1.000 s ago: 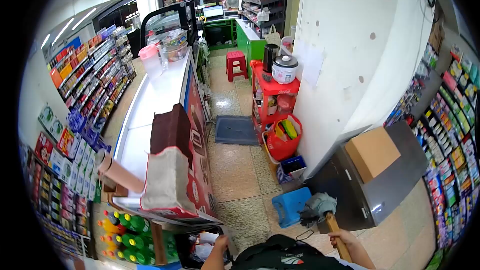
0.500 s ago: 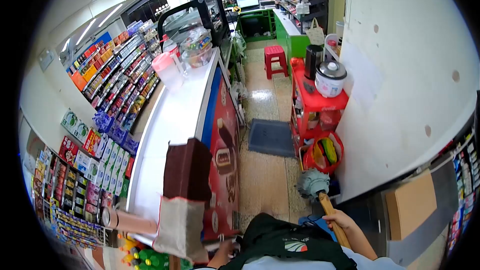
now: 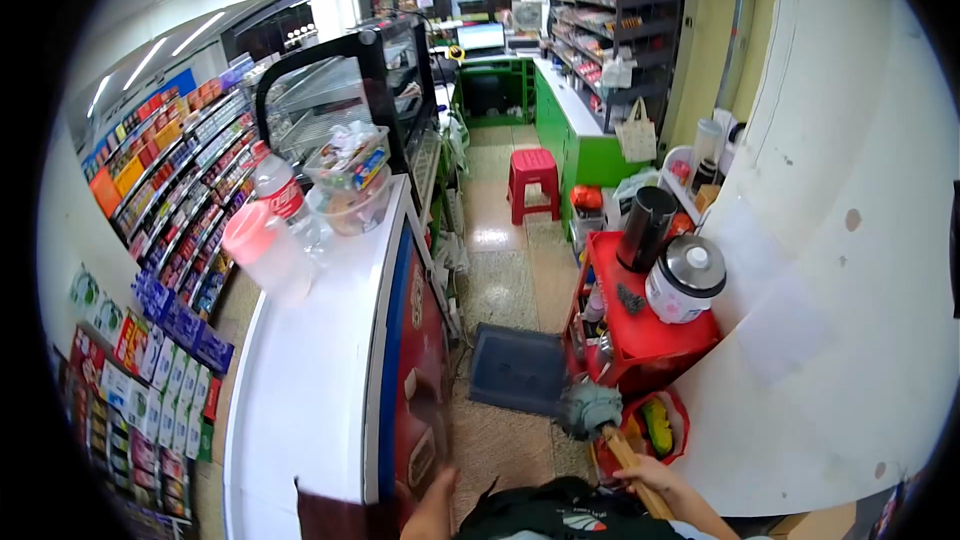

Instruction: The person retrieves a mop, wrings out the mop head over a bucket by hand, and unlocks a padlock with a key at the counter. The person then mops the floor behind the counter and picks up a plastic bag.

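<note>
The right hand [image 3: 652, 477] wraps its grip around a wooden-handled, grey-blue cloth mop [image 3: 621, 448] beside a red plastic shelf unit [image 3: 640, 342], an apparent carry calling for careful steering, while the left hand [image 3: 438, 489] shows no readable grip.

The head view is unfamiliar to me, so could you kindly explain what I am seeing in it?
There is no machine here: a camera worn on a person's head looks forward and down, roughly as the wearer would. The right hand holds a wooden handle with a grey-green, cloth-like bundle at its far end. The left hand is low beside the white counter; I cannot tell whether it holds anything. On the counter stand a pink-lidded jug, a red-labelled bottle and clear tubs. To the right, a red stand carries a rice cooker.
</note>
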### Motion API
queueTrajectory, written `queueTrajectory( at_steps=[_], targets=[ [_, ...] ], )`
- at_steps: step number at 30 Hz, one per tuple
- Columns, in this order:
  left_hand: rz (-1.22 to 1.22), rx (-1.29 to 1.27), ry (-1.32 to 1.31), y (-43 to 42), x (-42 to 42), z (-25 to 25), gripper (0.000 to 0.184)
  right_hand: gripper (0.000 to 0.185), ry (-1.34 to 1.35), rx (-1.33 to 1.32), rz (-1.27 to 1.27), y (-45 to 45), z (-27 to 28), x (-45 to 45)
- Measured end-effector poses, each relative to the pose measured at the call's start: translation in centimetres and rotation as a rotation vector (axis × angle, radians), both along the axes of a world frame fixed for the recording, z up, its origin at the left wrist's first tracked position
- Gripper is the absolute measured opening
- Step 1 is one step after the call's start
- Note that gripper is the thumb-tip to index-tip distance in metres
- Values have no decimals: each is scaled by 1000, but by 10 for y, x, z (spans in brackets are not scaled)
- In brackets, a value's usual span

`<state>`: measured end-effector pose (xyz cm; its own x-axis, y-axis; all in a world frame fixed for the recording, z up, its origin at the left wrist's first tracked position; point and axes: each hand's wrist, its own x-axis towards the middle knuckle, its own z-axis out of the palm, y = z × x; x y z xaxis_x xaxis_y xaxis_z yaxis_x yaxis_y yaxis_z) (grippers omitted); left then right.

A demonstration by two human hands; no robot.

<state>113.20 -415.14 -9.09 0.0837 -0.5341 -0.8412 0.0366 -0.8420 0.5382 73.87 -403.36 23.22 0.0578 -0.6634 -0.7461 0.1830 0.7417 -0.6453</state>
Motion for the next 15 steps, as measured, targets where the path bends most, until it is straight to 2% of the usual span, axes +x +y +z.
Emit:
queueTrajectory(
  at_steps=[1, 3, 5, 7, 9, 12, 15],
  targets=[
    [5, -28, 0, -34, -11, 14, 45, 22, -43, -33, -23, -20, -6, -4],
    [-65, -138, -44, -98, -46, 93, 36, 27, -36, -59, 46, -67, -11, -18],
    [-132, -195, -45, -155, -65, 119, 33, 24, -13, -93, 28, -116, -2, -31],
    [-175, -246, -38, -177, -72, 104, 31, 21, -64, -145, 49, -168, -35, -48],
    [41, -329, 37, -190, -50, 67, 22, 20, -81, -124, 45, -216, -38, -58],
    [77, -10, -1, -192, -24, 50, 22, 18, -134, -148, 96, -286, -31, -70],
    [113, 179, -43, -216, -16, 41, 21, 19, -92, -101, 104, -346, -22, -86]
  ],
)
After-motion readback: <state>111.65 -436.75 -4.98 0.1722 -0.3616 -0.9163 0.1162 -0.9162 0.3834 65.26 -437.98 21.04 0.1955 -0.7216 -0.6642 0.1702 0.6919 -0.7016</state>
